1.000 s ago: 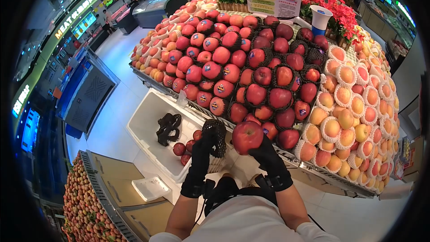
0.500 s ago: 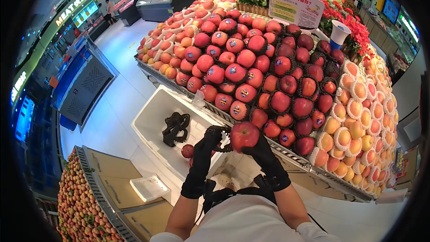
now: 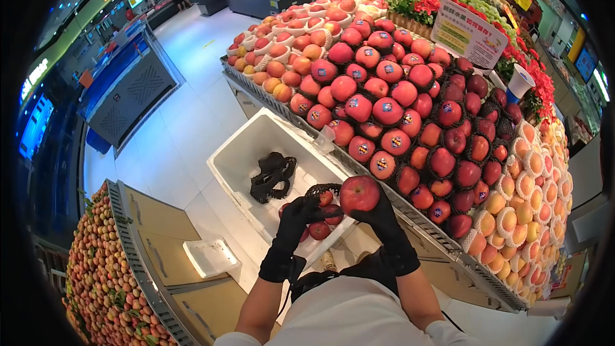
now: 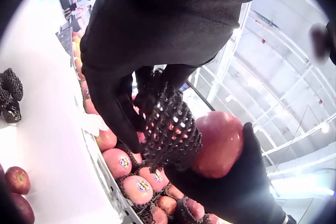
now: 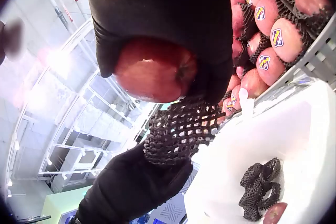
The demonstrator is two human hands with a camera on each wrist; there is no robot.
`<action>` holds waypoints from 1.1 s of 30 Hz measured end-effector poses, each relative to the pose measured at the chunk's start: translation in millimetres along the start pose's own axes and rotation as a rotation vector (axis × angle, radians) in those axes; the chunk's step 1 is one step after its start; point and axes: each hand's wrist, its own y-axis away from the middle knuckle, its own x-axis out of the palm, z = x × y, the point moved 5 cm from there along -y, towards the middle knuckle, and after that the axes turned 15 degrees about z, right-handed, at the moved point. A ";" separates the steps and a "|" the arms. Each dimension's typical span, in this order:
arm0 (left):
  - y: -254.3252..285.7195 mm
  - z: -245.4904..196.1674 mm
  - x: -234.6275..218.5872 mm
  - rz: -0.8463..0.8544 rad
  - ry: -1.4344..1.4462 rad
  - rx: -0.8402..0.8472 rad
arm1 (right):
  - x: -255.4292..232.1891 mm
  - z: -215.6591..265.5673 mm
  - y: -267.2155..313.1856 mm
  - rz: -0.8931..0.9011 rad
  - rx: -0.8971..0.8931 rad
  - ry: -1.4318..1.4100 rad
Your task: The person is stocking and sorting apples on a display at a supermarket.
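Observation:
In a black glove, my right hand (image 3: 384, 221) grips a large red apple (image 3: 359, 194), its fingers curled round the side and underneath. My left hand (image 3: 296, 224), also gloved, holds a black foam net sleeve (image 4: 170, 129) by one end. In the right wrist view the net (image 5: 181, 129) hangs stretched and hollow against the apple (image 5: 153, 70), its mouth at the fruit's edge. Below the hands a white foam box (image 3: 240, 147) contains several red apples (image 3: 319, 230) and a pile of loose black nets (image 3: 271, 178).
A sloped display of apples (image 3: 387, 111) rises beyond the box, edged by a grey rail (image 3: 410, 211). Lighter fruit in white nets (image 3: 525, 186) lies at the right. A white tray (image 3: 211, 257) and a bin of small fruit (image 3: 106, 269) are at the lower left.
The head view has shifted, so the display and box appear farther right. The apple and the net are still in my hands, with the net's open end now against the apple.

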 end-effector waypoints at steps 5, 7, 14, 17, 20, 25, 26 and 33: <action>4.3 16.9 -28.0 -0.100 -0.070 -0.089 | 14.1 -3.1 -19.4 0.080 0.016 0.001; 5.1 30.8 -40.7 -0.177 -0.166 -0.096 | 17.1 -0.9 -24.8 0.100 0.050 0.008; 6.5 45.5 -70.4 -0.364 -0.096 -0.079 | 7.4 -17.9 -54.3 0.164 0.112 -0.029; 1.2 39.8 -86.9 -0.446 0.079 -0.019 | 0.0 -20.6 -66.5 0.215 0.108 -0.018; -1.9 32.8 -103.0 -0.532 0.135 0.014 | -1.0 -14.4 -69.9 0.245 0.127 -0.062; -11.9 33.2 -130.7 -0.658 0.152 0.126 | -13.6 -13.1 -77.1 0.254 0.147 -0.050; -15.9 31.0 -135.7 -0.681 0.150 0.136 | -15.1 -11.5 -77.6 0.257 0.156 -0.063; -18.8 37.7 -183.5 -0.924 0.159 0.408 | -30.0 -6.7 -81.7 0.268 0.181 -0.072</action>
